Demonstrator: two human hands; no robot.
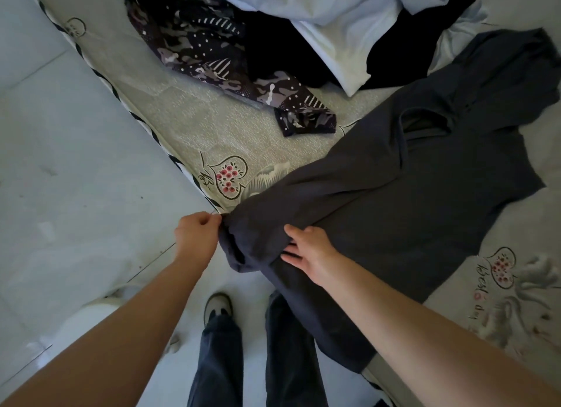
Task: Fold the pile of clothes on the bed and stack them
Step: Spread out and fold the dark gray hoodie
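Clothes lie in two lots on the bed (170, 115). A dark grey shirt (394, 194) is spread across the near corner, its neck opening toward the far side and its hem end bunched over the bed's edge, hanging partly in front of the person's legs. The left hand (198, 229) is curled into a tight pinch on the bunched hem right at the corner. The right hand (306, 248) lies on the shirt just beside it, fingers fairly straight and spread, thumb up against a fold; whether it grips any cloth cannot be told.

Farther in, the pile (318, 27) sits at the bed's far side: pale blue cloth (334, 5) on top of a black garment (288, 57), with a camouflage-print piece (197, 42) trailing out toward the shirt's collar, close to it but apart. The sheet is pale with heart and flower prints and a striped border along its edge. Beyond the edge is a light floor (60, 163), where a shoe (218, 306) and dark trousers (218, 361) show below the arms.
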